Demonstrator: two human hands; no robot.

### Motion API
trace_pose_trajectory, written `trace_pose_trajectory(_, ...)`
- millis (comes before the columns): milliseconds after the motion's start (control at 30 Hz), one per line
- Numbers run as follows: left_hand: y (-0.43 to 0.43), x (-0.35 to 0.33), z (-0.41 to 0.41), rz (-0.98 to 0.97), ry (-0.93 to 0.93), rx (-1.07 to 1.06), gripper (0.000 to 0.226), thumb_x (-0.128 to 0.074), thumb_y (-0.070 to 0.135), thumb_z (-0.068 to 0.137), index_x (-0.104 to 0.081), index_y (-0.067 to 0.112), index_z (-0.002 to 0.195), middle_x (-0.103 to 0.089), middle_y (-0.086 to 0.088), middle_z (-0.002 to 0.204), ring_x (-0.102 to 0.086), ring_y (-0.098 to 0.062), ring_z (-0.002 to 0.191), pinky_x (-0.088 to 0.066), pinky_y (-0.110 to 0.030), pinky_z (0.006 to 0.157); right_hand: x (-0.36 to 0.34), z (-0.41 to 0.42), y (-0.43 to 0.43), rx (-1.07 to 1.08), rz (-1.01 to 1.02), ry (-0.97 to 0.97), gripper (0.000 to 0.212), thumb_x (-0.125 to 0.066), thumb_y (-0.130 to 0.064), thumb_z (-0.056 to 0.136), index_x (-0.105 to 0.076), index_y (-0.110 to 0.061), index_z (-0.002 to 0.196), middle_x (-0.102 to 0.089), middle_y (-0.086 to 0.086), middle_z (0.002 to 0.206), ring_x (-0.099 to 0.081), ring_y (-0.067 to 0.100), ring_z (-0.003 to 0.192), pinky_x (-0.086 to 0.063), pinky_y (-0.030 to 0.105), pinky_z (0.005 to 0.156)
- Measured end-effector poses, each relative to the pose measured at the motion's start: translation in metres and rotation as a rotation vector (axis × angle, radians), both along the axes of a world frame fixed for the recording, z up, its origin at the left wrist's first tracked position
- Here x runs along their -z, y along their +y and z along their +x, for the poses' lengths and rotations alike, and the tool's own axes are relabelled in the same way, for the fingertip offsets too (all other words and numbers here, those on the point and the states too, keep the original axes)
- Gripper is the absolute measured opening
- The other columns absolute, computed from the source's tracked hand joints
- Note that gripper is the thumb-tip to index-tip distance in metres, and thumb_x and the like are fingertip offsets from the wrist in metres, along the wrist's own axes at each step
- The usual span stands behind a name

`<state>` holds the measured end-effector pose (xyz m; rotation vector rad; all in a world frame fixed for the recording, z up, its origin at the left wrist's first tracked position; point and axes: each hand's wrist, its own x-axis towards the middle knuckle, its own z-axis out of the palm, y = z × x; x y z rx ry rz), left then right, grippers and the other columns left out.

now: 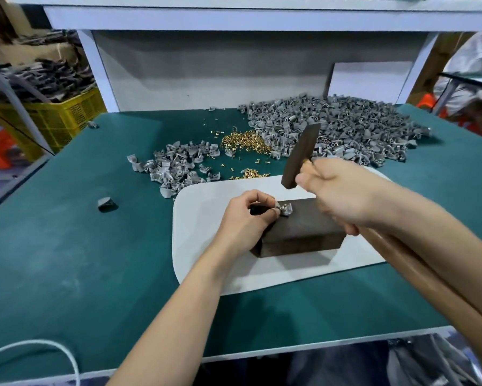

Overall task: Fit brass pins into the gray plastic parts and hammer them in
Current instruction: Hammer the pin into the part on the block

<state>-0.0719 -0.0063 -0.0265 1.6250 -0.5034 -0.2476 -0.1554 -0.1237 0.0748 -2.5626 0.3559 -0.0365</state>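
the near edge of the green table (67, 274) runs white-rimmed across the bottom, with a white cable (33, 342) looping over its left corner. wide bare green lies left of the white pad (200, 227), whose rounded near corner sits well inside the table's edge. a dark metal block (303, 232) stands on the pad. the left hand (245, 221) has thumb and fingers curled, pinching a gray plastic part (286, 209) on the block's top near its left edge. the right hand (342, 199) is wrapped round the wooden handle of a hammer (301, 157), its head raised above the block and apart from the part. a lone gray piece (107, 204) lies off to the left. beyond the pad's far edge are a small heap of gray parts (175, 168) and brass pins (245, 142), then a large heap (345, 126) reaching the back panel (206, 79).
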Motion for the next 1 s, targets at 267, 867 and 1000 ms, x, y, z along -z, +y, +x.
trace_pose_trajectory(267,0.002,0.000,0.000,0.006,-0.011,0.011,0.018,-0.068,-0.001,0.083,-0.062,0.015,0.077,-0.065,0.003,0.085,-0.059,-0.009,0.079,-0.047,-0.019,0.077,0.003,-0.001,0.007,-0.005,0.015,0.034,0.031,-0.039,-0.029,0.101,-0.037,-0.017,0.072,-0.047,0.005,0.061,-0.042,0.017,0.024,-0.031,0.021,0.027)
trace_pose_trajectory(867,0.034,-0.036,-0.014,0.051,-0.404,-0.069,0.023,-0.065,0.016,0.087,-0.061,0.035,0.102,-0.066,0.014,0.103,-0.060,-0.002,0.100,-0.046,-0.021,0.090,0.002,0.017,-0.078,0.261,0.445,-0.169,0.028,-0.039,-0.023,0.101,-0.038,-0.010,0.076,-0.028,-0.002,0.033,-0.026,0.014,0.021,-0.024,0.013,0.031)
trace_pose_trajectory(1000,0.066,-0.066,-0.007,0.095,-0.493,0.065,0.034,-0.066,0.034,0.086,-0.056,0.039,0.117,-0.069,0.008,0.096,-0.066,-0.010,0.091,-0.050,-0.025,0.087,0.031,0.043,-0.111,0.278,-0.094,-0.085,0.029,-0.043,-0.024,0.098,-0.041,-0.008,0.074,-0.054,0.015,0.063,-0.056,0.031,0.048,-0.043,0.029,0.040)
